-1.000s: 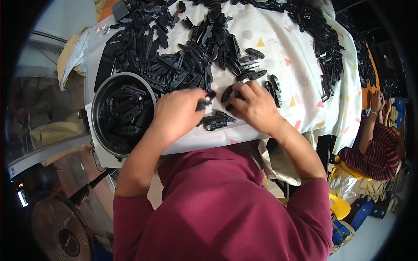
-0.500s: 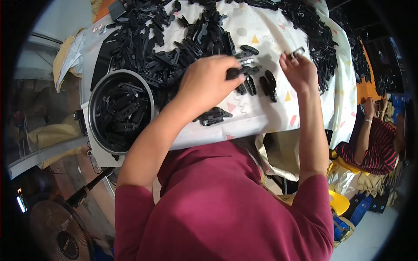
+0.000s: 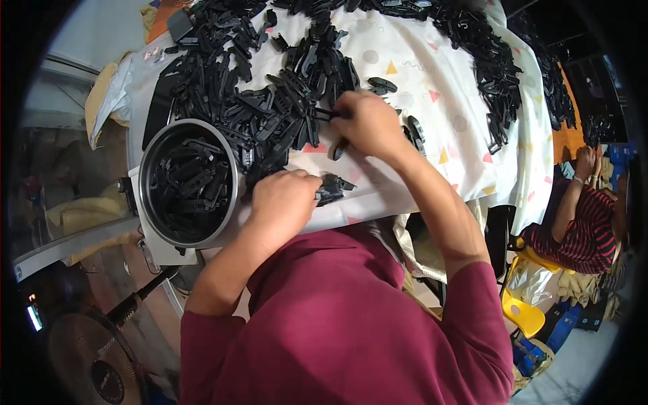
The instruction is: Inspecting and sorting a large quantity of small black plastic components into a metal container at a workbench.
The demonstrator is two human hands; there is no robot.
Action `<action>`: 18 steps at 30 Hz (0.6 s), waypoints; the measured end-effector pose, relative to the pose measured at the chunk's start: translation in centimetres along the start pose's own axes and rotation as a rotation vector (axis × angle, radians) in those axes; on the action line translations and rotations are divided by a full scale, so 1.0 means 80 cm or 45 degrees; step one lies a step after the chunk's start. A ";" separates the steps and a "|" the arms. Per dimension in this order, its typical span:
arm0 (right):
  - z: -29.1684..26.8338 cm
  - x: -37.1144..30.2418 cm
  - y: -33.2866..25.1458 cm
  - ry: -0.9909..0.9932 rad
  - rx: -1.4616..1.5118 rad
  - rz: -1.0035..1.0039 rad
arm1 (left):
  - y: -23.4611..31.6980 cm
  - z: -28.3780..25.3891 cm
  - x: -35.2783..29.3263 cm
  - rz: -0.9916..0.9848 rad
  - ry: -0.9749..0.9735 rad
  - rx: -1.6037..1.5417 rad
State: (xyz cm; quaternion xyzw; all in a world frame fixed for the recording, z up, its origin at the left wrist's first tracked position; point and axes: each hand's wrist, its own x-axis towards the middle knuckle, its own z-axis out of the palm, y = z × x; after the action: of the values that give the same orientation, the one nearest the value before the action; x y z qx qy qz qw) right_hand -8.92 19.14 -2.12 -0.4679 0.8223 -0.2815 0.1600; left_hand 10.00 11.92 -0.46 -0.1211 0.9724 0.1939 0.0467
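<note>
Sleeves of dark red fill the lower middle of the frame, both forearms rising from them toward the table. The left hand [image 3: 282, 201] sits just left of centre at the table's near edge, fingers curled shut over small black parts [image 3: 331, 189] that poke out to its right. Just left of it stands a round metal pot [image 3: 233, 177], part-filled with the same black pieces. Higher and a little right, near the centre top, the right hand [image 3: 368, 125] is closed in a pinch on a thin black clip [image 3: 322, 113] at the edge of the big pile [image 3: 270, 101]. A few loose clips lie on the cloth just beside this hand. The pile spreads over the white patterned cloth [image 3: 432, 74] across the upper left and centre, and another band of black parts [image 3: 496, 74] runs down the upper right. At the lower left a fan [image 3: 94, 364] stands on the floor. At the right edge another person in a striped shirt [image 3: 584, 226] sits by a yellow stool [image 3: 523, 314].
</note>
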 end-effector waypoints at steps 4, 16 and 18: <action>0.020 0.014 -0.006 -0.004 -0.393 -0.135 | -0.008 0.009 -0.002 -0.056 0.059 -0.031; -0.086 -0.055 0.018 -0.070 -0.236 0.310 | -0.050 -0.014 0.009 -0.525 -0.088 -1.460; -0.018 -0.105 -0.018 -0.207 -0.286 -0.221 | -0.036 -0.018 0.012 -0.386 0.050 -1.942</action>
State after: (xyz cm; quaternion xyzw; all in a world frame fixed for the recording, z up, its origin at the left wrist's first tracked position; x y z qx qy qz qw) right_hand -4.40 26.23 -0.07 -0.5733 0.7895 -0.1618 0.1477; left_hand 9.73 8.55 -0.34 -0.2549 0.5438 0.7985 -0.0407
